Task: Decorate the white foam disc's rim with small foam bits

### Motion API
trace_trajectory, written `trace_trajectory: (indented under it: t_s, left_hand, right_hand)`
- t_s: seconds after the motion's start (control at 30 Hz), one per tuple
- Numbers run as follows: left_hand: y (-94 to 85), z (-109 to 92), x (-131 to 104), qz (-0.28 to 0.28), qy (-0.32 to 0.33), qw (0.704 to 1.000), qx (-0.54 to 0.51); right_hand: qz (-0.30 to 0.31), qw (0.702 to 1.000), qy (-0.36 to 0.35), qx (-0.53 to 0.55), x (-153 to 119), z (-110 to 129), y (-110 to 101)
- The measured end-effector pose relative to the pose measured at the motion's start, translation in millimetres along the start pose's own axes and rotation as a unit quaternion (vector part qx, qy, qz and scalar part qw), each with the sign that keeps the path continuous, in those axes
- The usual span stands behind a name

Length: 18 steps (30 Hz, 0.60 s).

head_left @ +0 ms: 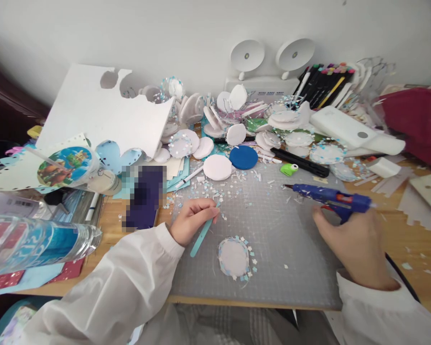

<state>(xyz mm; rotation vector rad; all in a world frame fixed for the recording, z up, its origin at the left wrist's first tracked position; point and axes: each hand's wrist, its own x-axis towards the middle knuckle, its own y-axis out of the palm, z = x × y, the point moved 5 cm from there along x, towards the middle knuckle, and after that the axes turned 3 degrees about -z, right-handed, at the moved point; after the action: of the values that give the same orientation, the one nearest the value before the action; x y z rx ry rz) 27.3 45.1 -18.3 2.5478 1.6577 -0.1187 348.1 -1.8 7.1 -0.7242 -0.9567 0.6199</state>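
Observation:
My left hand (194, 221) is closed at the left of the grey cutting mat (273, 230), thumb and fingers pinched on a slim teal tool (202, 235) that looks like tweezers. Its lower end points down toward the front edge. My right hand (357, 244) grips a blue glue gun (326, 194) over the mat's right side, its dark nozzle pointing left. Between the hands, near the front, lies a white disc (234, 257) ringed with small pale blue and white flower pieces. The glue gun's trigger is partly hidden by my fingers.
White discs (217, 167) and a blue round lid (243, 157) lie behind, amid paper scraps. A black pen-like tool (301, 162) and a green punch (289, 168) are at back right. A phone (143, 199) and a bottle (39, 239) lie left. A white board (104, 105) leans behind.

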Motion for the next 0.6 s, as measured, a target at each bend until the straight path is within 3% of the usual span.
trace_trajectory:
  t_s: [0.1,0.23,0.33,0.47,0.6]
  left_hand:
    - [0.4,0.3,-0.2,0.005,0.001,1.000,0.002]
    - [0.8,-0.7,0.0,0.011,-0.001,1.000,0.028]
    - [2.4,-4.7,-0.1,0.019,0.005,0.998,0.054]
    - [6.2,-9.2,-1.0,0.047,0.007,0.996,0.073]
    - [6.9,-9.8,-1.8,0.057,-0.002,0.995,0.076]
  right_hand:
    - [0.027,0.997,0.066,-0.019,8.1,22.5,-2.6]
    - [0.067,0.992,-0.010,0.103,5.8,72.0,4.7]
    - [0.110,0.975,-0.070,0.181,-6.7,95.5,17.8]
    - [0.145,0.964,-0.114,0.190,-22.9,99.0,29.7]
    - [0.142,0.966,-0.123,0.176,-27.6,93.7,30.5]
